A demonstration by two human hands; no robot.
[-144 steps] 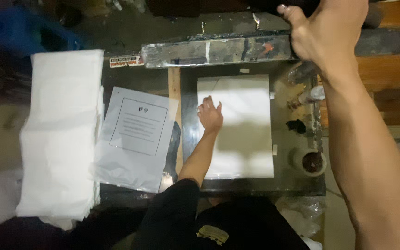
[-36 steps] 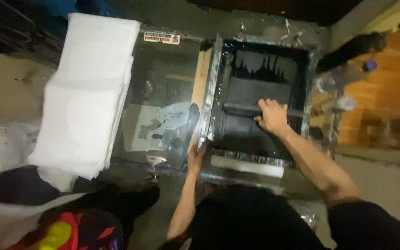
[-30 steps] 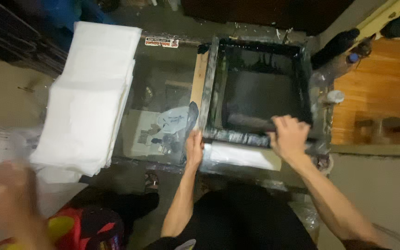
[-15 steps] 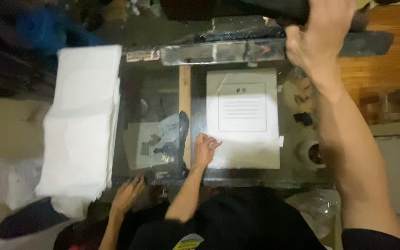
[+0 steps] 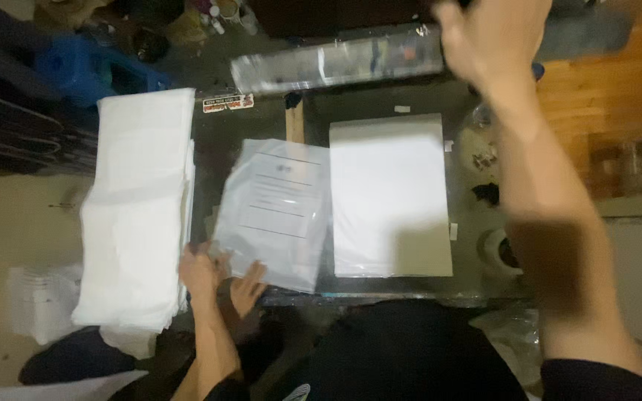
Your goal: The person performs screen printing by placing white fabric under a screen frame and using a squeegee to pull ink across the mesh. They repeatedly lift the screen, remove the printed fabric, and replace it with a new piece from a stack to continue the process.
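Observation:
My right hand (image 5: pixel 493 38) is raised at the top right, blurred, gripping the lifted screen frame (image 5: pixel 336 63), whose long bar runs across the top. Below it a blank white sheet (image 5: pixel 389 194) lies on the dark printing bed (image 5: pixel 469 186). To its left lies a clear plastic sheet with printed lines (image 5: pixel 276 208). My left hand (image 5: pixel 199 269) holds that sheet's lower left corner. A second hand (image 5: pixel 247 288) rests at the sheet's lower edge; whose it is I cannot tell.
A tall stack of white sheets (image 5: pixel 139 208) fills the left side. A tape roll (image 5: pixel 501 251) and dark smudges sit right of the bed. Wooden floor (image 5: pixel 611 96) shows at the right, and bottles and clutter at the top left.
The printed sheet has gone from the bed to its left side, and a blank white sheet now lies on the bed. My left hand moved down and left with it.

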